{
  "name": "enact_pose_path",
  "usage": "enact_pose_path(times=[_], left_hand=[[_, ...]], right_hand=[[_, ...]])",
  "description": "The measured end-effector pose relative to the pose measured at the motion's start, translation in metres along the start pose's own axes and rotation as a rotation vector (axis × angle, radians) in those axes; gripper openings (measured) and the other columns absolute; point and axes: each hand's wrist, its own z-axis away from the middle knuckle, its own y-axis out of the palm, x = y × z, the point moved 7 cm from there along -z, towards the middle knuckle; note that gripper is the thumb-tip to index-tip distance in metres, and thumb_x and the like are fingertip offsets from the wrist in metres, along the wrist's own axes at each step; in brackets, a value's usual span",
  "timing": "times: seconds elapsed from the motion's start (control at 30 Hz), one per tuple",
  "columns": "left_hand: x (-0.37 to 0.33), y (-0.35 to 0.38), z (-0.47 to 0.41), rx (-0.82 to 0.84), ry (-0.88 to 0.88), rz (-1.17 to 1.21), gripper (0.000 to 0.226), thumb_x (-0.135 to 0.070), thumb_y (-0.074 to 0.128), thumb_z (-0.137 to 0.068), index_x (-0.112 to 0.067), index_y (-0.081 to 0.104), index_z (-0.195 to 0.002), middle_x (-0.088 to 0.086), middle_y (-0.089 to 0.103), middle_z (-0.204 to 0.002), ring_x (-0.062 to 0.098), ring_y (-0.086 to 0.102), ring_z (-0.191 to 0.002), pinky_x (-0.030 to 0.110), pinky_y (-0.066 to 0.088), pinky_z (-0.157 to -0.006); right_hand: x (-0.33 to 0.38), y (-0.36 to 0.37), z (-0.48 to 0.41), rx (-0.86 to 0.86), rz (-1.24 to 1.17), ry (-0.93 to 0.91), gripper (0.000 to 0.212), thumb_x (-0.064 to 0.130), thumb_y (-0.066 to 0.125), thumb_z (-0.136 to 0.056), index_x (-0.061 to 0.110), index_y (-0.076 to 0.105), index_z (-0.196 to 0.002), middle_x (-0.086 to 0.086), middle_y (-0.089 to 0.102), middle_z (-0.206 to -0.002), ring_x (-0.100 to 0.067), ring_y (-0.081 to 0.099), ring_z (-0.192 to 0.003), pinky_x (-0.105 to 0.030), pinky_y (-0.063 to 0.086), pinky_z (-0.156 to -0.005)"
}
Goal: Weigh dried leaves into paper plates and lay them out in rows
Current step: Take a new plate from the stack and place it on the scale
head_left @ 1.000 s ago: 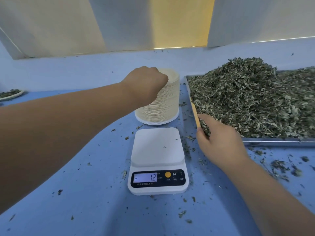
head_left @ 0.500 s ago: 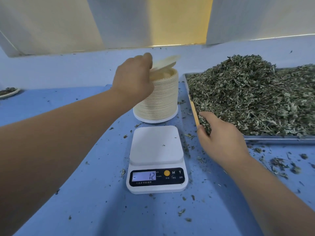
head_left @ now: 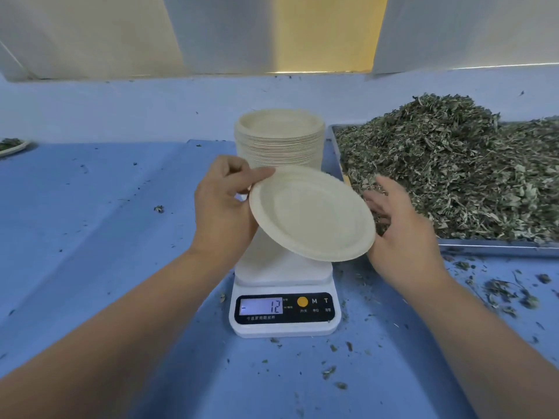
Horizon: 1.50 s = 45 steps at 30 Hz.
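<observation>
Blue sheeting covers the table [head_left: 106,237] and climbs the low back edge, with pale panels and a yellow strip behind it. Near the middle sits a white digital scale [head_left: 284,325], its lit display reading minus 12.

At twelve o'clock from the scale stands a tall stack of paper plates [head_left: 279,140], nested one in another, and the top one shows a bare inside. At two o'clock lies a metal tray [head_left: 496,247] heaped high with dried leaves [head_left: 447,164], grey-green and crumbled, the mound rising well above the rim. Far off at ten o'clock, at the frame's edge, a small plate [head_left: 12,146] holds a little of the same leaf. Loose leaf crumbs [head_left: 508,294] dot the sheeting, thickest at three o'clock from the scale, just in front of the tray.

One paper plate [head_left: 311,213] is held in the air over the scale's weighing platform, tilted with its nine o'clock edge higher, and nothing lies in it. The left hand [head_left: 223,207] pinches its rim at about ten o'clock, thumb on top and fingers curled beneath. The right hand [head_left: 402,231] is at the plate's three o'clock side, fingers spread and loose, just in front of the tray's near corner. Whether it touches the plate cannot be told, since the rim covers the fingertips.
</observation>
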Motion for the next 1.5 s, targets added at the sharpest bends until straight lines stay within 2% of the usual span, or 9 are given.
enact_pose_path(times=[0.17,0.27,0.47,0.57,0.7,0.8,0.97,1.17,1.5], left_hand=[[0.023,-0.013,0.023,0.043,-0.107,-0.064,0.045,0.006,0.078,-0.081,-0.032,0.075,-0.104,-0.009,0.064,-0.096,-0.006,0.06,-0.089,0.008,0.045,-0.078],[0.029,-0.02,0.029,0.096,-0.085,-0.142,0.046,0.011,0.081,-0.078,-0.019,0.077,-0.112,-0.004,0.07,-0.101,0.001,0.065,-0.092,0.011,0.049,-0.085],[0.039,-0.019,0.025,0.145,-0.113,-0.102,0.045,0.013,0.077,-0.08,-0.004,0.073,-0.121,0.006,0.071,-0.113,0.01,0.066,-0.104,0.012,0.048,-0.094],[0.055,-0.016,0.027,0.176,-0.253,-0.058,0.043,0.007,0.076,-0.083,-0.009,0.073,-0.123,-0.001,0.072,-0.109,-0.004,0.065,-0.093,0.01,0.049,-0.085],[0.083,-0.027,0.027,0.207,-0.373,-0.318,0.032,-0.002,0.069,-0.085,-0.019,0.076,-0.111,-0.004,0.075,-0.101,0.013,0.07,-0.092,0.024,0.054,-0.085],[0.104,-0.045,0.032,0.144,-0.527,-0.41,0.035,0.002,0.054,-0.086,-0.025,0.075,-0.094,-0.004,0.076,-0.094,0.017,0.069,-0.093,0.026,0.049,-0.078],[0.107,-0.05,0.034,0.082,-0.596,-0.329,0.038,0.001,0.049,-0.087,-0.027,0.075,-0.091,-0.009,0.074,-0.096,0.015,0.065,-0.09,0.027,0.053,-0.077],[0.105,-0.037,0.035,0.185,-0.564,-0.36,0.039,0.002,0.051,-0.085,-0.022,0.078,-0.1,-0.006,0.074,-0.1,0.012,0.065,-0.098,0.012,0.042,-0.07],[0.11,-0.045,0.04,-0.012,-0.695,-0.007,0.037,-0.004,0.043,-0.078,-0.021,0.074,-0.09,0.0,0.075,-0.104,0.012,0.073,-0.096,0.041,0.057,-0.098]], right_hand=[[0.022,0.009,0.006,0.052,0.054,-0.145,0.05,0.031,0.062,-0.087,0.027,0.059,-0.137,0.011,0.072,-0.116,-0.015,0.069,-0.103,-0.038,0.056,-0.089],[0.031,0.019,0.006,0.119,0.146,-0.249,0.044,0.01,0.061,-0.087,0.022,0.065,-0.129,0.0,0.074,-0.102,-0.026,0.067,-0.091,-0.045,0.053,-0.087],[0.045,0.029,0.006,0.147,0.389,-0.348,0.028,0.017,0.047,-0.082,0.022,0.062,-0.105,0.008,0.05,-0.071,-0.029,0.05,-0.075,-0.037,0.034,-0.07],[0.037,0.032,0.002,0.128,0.452,-0.29,0.037,0.015,0.052,-0.088,0.022,0.06,-0.123,0.001,0.063,-0.086,-0.032,0.056,-0.092,-0.034,0.03,-0.082],[0.035,0.04,0.004,0.139,0.516,-0.271,0.061,0.014,0.054,-0.095,0.019,0.04,-0.153,-0.007,0.068,-0.108,-0.032,0.058,-0.11,-0.042,0.035,-0.096],[0.036,0.04,0.006,0.148,0.539,-0.316,0.07,0.006,0.054,-0.093,0.021,0.031,-0.158,-0.006,0.067,-0.107,-0.03,0.057,-0.107,-0.045,0.039,-0.096],[0.026,0.022,0.006,0.209,0.357,-0.219,0.084,-0.004,0.05,-0.086,0.029,0.024,-0.159,-0.009,0.056,-0.137,-0.032,0.052,-0.121,-0.045,0.044,-0.097],[0.015,0.01,0.004,0.142,0.418,-0.168,0.06,0.024,0.051,-0.095,0.024,0.036,-0.153,-0.007,0.061,-0.116,-0.033,0.056,-0.11,-0.038,0.04,-0.084],[0.005,0.019,0.003,0.17,0.687,-0.127,0.047,0.03,0.058,-0.089,0.016,0.046,-0.131,0.005,0.043,-0.063,-0.029,0.043,-0.062,-0.04,0.032,-0.075]])
